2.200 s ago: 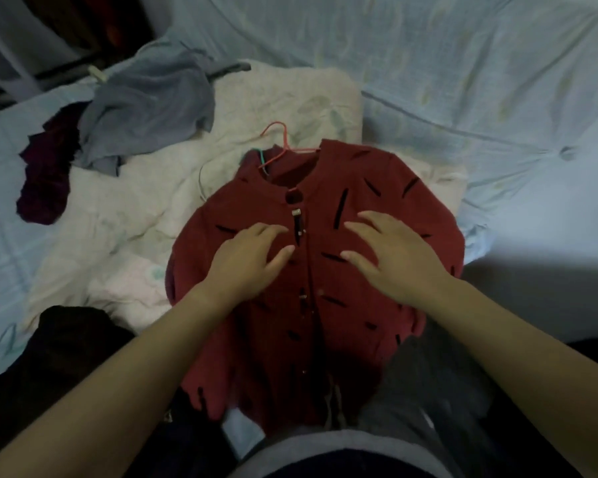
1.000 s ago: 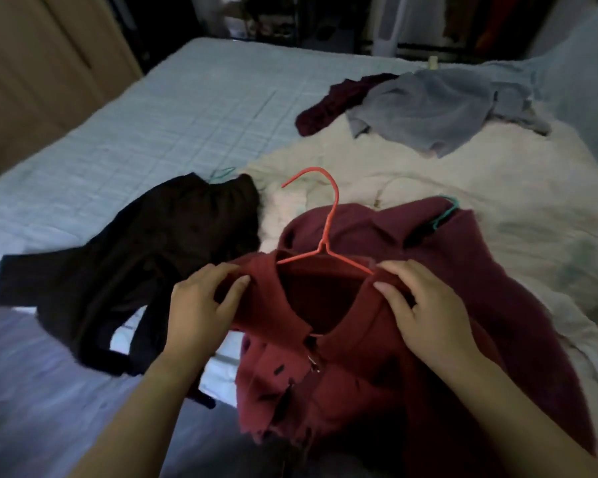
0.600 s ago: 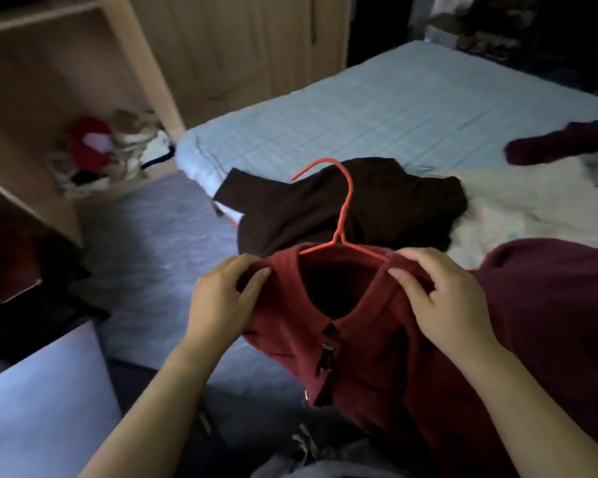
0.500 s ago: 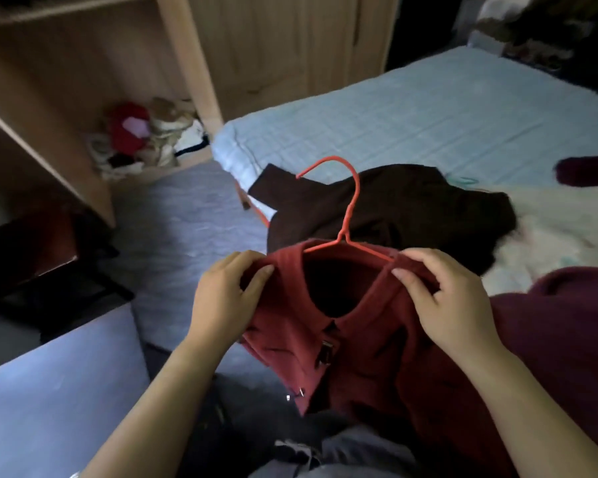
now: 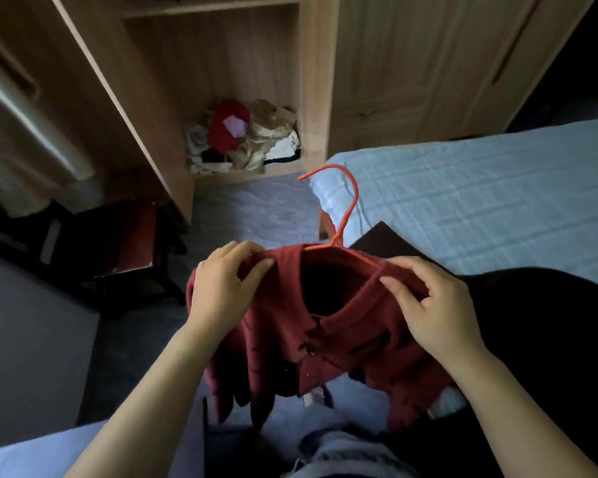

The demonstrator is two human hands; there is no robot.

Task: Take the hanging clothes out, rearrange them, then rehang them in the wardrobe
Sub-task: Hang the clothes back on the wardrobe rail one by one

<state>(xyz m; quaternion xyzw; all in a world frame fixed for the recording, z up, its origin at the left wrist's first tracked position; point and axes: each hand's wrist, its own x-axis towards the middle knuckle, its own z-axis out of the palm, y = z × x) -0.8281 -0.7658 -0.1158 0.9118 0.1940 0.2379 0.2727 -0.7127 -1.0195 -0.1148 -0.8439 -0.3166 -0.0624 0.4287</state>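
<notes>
A dark red buttoned cardigan (image 5: 342, 343) hangs on an orange wire hanger (image 5: 347, 205), held up in front of me. My left hand (image 5: 223, 288) grips its left shoulder and my right hand (image 5: 432, 305) grips its right shoulder, both over the hanger's arms. The hook points up and left. The open wooden wardrobe (image 5: 214, 81) stands ahead. A black garment (image 5: 539, 322) lies on the bed at my right, partly behind the cardigan.
The wardrobe's bottom shelf holds a heap of crumpled clothes (image 5: 242, 136). A dark stool (image 5: 118, 243) stands at the left on the grey floor (image 5: 252, 208). The light blue bed (image 5: 480, 198) fills the right. Closed wardrobe doors (image 5: 422, 63) are behind it.
I have lifted the red cardigan off the bed by its shoulders and turned left from the bed to the wardrobe. The other clothes on the bed have left view.
</notes>
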